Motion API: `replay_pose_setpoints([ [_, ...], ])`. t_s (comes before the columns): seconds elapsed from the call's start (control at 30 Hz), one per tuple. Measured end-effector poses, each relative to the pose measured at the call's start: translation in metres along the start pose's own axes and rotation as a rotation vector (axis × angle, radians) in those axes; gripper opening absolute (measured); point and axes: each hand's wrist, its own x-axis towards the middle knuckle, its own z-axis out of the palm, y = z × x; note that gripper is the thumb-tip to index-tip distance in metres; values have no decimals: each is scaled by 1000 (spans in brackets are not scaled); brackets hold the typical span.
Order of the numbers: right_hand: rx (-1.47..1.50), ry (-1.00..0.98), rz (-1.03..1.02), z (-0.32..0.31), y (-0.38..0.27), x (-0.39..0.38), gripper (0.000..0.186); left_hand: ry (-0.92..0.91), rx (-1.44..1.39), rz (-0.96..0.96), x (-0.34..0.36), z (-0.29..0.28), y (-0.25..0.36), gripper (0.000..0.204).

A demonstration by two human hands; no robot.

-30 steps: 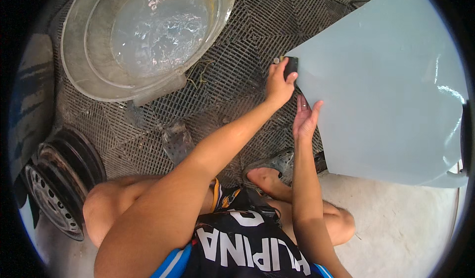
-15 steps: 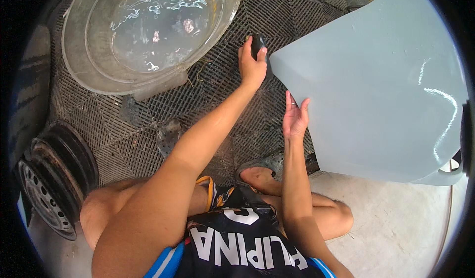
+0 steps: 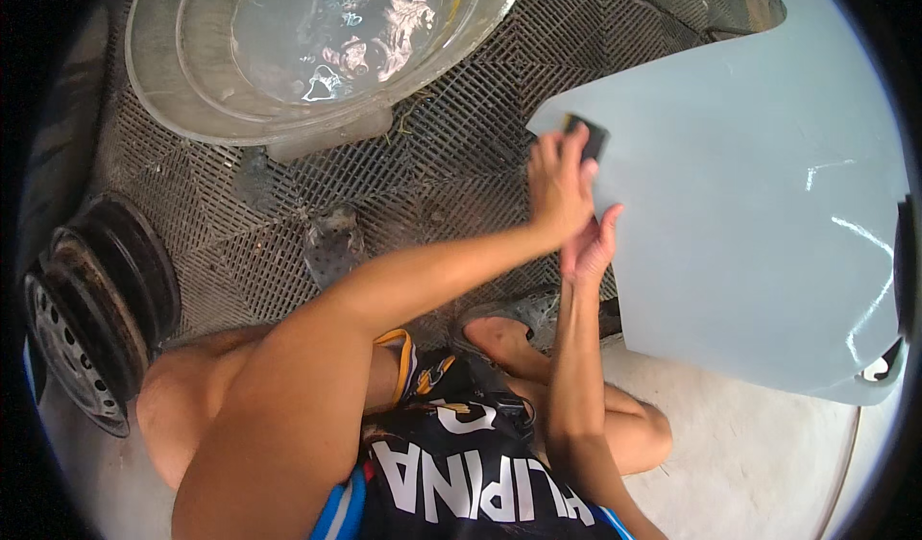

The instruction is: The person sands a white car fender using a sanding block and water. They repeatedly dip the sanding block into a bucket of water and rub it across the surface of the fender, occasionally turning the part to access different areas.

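Note:
My left hand (image 3: pixel 561 186) reaches across to the near-left corner of a large, smooth light-grey car body panel (image 3: pixel 740 213). Its fingers press a small black block (image 3: pixel 588 138) with a yellowish edge, like a sanding block, onto the panel's surface. Close below, my right hand (image 3: pixel 589 250) is palm up at the panel's left edge, thumb stretched out. The left hand and wrist partly cover its fingers. Whether the right hand bears the panel's weight I cannot tell.
A big grey tub (image 3: pixel 331 127) of water stands at the upper left on a black ribbed mat (image 3: pixel 461 156). A black steel wheel rim (image 3: pixel 106 319) lies at the left. My sandalled foot (image 3: pixel 495 333) rests below the panel, beside a pale floor (image 3: pixel 711 425).
My left hand has moved right and nearer with the block, from beside the panel's corner onto its surface. It now overlaps my right hand. The view has shifted slightly.

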Motion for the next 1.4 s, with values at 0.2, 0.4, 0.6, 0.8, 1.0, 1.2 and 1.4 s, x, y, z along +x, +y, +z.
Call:
replay_pose_setpoints([
  [0.2,-1,-20,-22,-3,-2,-1,61,191,72,-187,5,-4,-6,41],
  [0.4,-27,38,-21,2,-4,0,63,133,88,-475,2,-6,-7,44],
  [0.6,1,2,51,5,-7,-1,70,66,61,-215,-9,-4,2,40],
  [0.8,118,67,151,6,-6,-3,69,-3,49,-232,-9,-3,6,40],
  [1.0,27,33,53,-1,-5,-4,70,176,21,-99,10,0,2,38],
  [1.2,-4,38,-20,-7,-4,-4,70,216,107,-362,31,3,-5,39],
  [1.4,-37,50,-27,-8,-4,-6,69,82,103,-213,20,1,-4,41],
])
